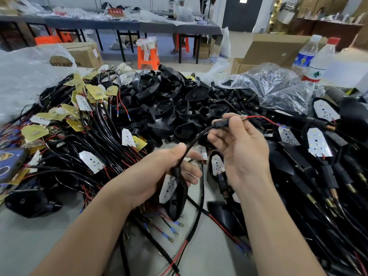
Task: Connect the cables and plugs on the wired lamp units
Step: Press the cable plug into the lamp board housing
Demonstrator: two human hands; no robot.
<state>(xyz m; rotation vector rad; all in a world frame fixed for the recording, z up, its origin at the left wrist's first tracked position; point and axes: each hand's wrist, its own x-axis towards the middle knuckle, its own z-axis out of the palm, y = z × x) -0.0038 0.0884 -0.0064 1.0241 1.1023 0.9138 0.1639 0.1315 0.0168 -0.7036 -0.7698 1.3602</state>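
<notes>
Two hands (199, 162), one lamp unit (175, 196), one black cable (196, 139).

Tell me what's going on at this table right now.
A person is assembling wired lamp units amid heaps of parts. The left hand holds a black lamp housing with an LED board inside. The right hand pinches the black cable running up from it, near a small plug, with a red wire sticking out past the fingers. Piles of wired boards and empty housings lie behind.
</notes>
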